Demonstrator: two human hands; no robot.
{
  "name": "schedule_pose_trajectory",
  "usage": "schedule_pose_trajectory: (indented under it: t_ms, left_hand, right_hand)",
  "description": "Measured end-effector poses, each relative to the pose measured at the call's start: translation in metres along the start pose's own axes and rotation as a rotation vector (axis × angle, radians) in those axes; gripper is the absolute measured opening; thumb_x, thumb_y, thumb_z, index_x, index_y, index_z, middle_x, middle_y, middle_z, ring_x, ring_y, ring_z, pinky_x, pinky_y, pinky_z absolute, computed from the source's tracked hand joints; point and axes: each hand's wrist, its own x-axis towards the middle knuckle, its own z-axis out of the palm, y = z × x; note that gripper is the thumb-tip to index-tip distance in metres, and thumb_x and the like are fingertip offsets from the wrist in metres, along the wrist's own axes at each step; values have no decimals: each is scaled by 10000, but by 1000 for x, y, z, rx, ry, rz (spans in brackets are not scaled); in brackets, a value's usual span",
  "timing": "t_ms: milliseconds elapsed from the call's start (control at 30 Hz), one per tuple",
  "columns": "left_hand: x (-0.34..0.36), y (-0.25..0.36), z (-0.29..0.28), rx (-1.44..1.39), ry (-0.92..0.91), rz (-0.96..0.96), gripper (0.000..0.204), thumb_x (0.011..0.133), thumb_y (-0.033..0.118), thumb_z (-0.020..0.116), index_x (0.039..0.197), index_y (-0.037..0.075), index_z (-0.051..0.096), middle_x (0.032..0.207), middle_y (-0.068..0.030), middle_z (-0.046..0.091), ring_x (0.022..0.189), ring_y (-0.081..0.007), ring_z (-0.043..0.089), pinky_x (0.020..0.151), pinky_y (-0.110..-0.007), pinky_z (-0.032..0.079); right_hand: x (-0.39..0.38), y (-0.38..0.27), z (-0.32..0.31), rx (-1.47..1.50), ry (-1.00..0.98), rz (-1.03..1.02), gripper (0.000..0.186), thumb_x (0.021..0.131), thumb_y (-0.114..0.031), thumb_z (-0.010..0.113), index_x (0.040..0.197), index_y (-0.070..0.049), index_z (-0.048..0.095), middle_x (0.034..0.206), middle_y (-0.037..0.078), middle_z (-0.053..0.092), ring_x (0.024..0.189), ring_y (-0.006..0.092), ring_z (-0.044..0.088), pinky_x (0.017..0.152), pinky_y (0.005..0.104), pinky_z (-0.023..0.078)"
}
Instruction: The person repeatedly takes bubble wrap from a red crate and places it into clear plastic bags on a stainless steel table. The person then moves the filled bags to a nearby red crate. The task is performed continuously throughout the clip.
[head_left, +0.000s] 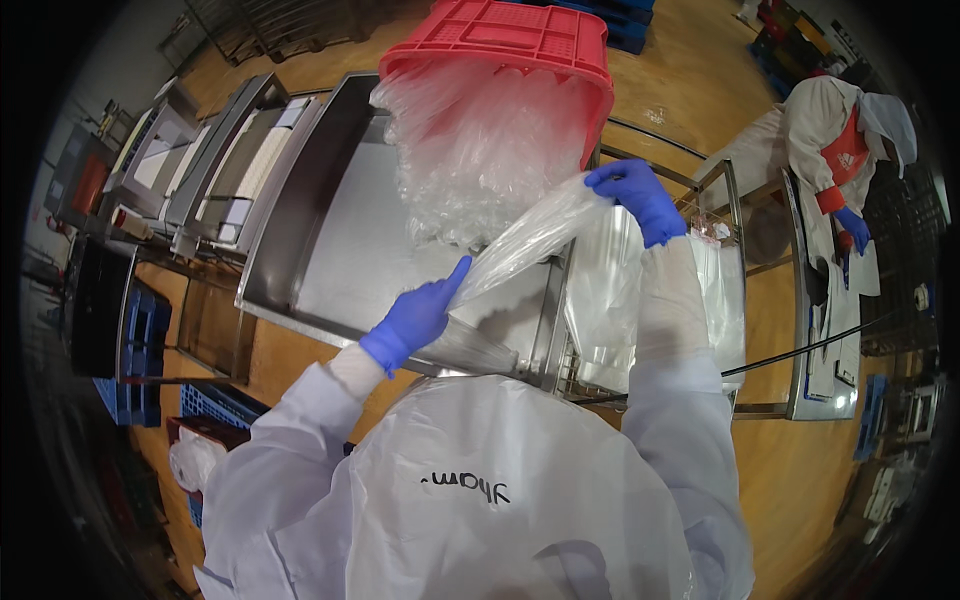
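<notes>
A clear plastic bag (535, 237) is stretched slantwise between my two blue-gloved hands, gathered into long folds. My left hand (412, 318) grips its lower part, thumb pointing up along the plastic. Farther up and to the right, my right hand (636, 196) pinches the other end. Loose plastic (465, 343) hangs below my left hand into the steel tray (345, 230). Just beyond the bag, a tipped red crate (500, 35) spills a heap of clear plastic bags (470, 150) into the tray. What the held bag contains, if anything, I cannot make out.
Flat clear bags (602, 300) lie on a rack right of the tray. A black cable (790, 355) crosses there. At the far right a co-worker (840, 140) in blue gloves stands by a steel table (828, 385). Conveyor-like machinery (240, 170) stands left; blue pallets (145, 330) sit below it.
</notes>
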Motion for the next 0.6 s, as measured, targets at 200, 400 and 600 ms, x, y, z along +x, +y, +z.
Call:
schedule_pose_trajectory:
  t_ms: [200,400,600]
  left_hand:
    - [26,-29,-79,-842,-83,-360,873,658,-60,452,1398,296,156,891,-97,569,680,-152,555,581,-261,484]
    - [187,-45,-48,-614,11,-234,848,679,45,540,1408,174,127,985,-169,562,704,-200,575,507,-284,483]
    - [260,-18,-59,-54,428,-162,741,718,280,665,1333,83,303,1141,-201,523,1043,-348,474,891,-422,381]
  right_hand:
    - [75,-5,38,-103,539,-520,354,797,-274,624,1080,-64,588,1064,112,534,953,212,506,843,311,399]
    - [75,60,116,-897,661,-439,448,854,-366,506,1198,-79,496,1210,182,457,1141,341,413,960,424,311]
    - [75,56,110,-761,621,-334,437,859,-333,465,1225,-95,478,1275,138,437,1158,333,391,968,451,268]
